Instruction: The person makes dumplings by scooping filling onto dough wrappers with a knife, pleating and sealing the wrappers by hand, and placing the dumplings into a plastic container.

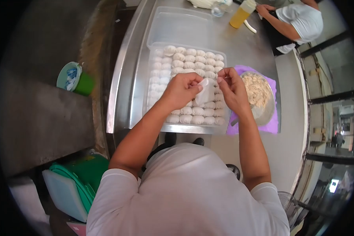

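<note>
Well to the left of the tray (155, 49) stands a green bucket (84, 83), out of the way of the handwork. Over the middle of the tray, above its rows of pleated dumplings (186, 118), the left hand (181, 90) grasps a thin white wrapper (204, 93) by one edge, thumb against fingers, so that the loose part hangs down; whether it touches the dumplings below cannot be told. A light pinch close to the edge should suit it best, since a sheet this thin would probably tear or stretch under a hard tug. Toward the tray's right edge, the right hand (234, 92) has its thumb and fingertips drawn close together beside the wrapper; whether they nip anything cannot be seen. Keeping both hands raised would spare the pleats underneath. Past the tray's far right corner stands a bottle (240, 19) of yellow liquid. Just right of the tray, a bowl (261, 115) of pale filling (259, 89) sits on a purple cloth (272, 126), near enough for a short reach. Another person (301, 23) stands beyond the tray, farther right.
</note>
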A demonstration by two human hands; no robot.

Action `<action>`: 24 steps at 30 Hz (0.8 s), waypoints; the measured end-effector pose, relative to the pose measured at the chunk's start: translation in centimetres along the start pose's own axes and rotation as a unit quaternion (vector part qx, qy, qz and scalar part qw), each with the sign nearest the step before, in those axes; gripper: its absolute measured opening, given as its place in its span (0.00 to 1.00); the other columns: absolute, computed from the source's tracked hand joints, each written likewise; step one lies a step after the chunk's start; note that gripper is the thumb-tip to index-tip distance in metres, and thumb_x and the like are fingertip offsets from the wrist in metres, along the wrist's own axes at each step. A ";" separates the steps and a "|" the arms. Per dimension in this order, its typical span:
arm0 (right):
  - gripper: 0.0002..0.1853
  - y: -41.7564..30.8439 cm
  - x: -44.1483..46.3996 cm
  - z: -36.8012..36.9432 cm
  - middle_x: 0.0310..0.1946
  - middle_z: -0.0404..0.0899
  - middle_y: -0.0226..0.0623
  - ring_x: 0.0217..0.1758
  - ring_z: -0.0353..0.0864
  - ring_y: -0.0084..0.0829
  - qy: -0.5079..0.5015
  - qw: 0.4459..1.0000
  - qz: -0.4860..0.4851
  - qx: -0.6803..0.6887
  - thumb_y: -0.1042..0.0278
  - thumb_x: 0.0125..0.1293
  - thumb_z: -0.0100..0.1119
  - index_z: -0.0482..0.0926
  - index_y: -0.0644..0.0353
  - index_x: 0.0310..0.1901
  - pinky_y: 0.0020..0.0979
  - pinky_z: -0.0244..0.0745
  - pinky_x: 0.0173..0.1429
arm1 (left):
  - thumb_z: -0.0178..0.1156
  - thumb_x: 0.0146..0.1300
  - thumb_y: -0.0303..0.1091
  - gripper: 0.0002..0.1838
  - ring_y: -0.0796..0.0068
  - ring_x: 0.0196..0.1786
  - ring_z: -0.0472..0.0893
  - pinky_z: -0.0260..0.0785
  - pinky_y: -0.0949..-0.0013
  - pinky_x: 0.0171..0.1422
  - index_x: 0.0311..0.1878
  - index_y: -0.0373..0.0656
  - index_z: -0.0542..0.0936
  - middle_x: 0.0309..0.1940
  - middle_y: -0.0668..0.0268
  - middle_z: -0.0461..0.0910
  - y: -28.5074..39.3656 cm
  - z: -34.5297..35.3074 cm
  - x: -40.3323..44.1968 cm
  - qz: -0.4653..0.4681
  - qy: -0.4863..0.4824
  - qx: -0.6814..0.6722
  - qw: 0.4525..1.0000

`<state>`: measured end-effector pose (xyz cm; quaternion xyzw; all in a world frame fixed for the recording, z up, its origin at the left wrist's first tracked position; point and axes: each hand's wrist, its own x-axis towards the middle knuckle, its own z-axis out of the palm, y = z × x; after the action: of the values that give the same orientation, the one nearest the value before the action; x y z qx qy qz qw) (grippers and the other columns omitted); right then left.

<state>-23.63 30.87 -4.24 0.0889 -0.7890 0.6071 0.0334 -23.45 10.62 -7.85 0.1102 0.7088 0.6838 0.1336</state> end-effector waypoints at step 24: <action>0.14 1.6 -3.7 -3.1 0.44 0.83 0.34 0.42 0.83 0.23 -0.043 0.865 0.229 0.444 0.69 0.71 0.65 0.75 0.65 0.53 0.27 0.80 0.43 | 0.58 0.71 0.22 0.09 0.80 0.40 0.84 0.78 0.73 0.42 0.51 0.35 0.83 0.40 0.65 0.85 2.6 3.6 -1.0 -0.076 0.000 -0.241 0.967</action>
<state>-20.49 34.65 -5.54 -0.0629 -0.4343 0.8796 -0.1838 -21.35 13.80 -5.35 0.0203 0.5292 0.8224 0.2079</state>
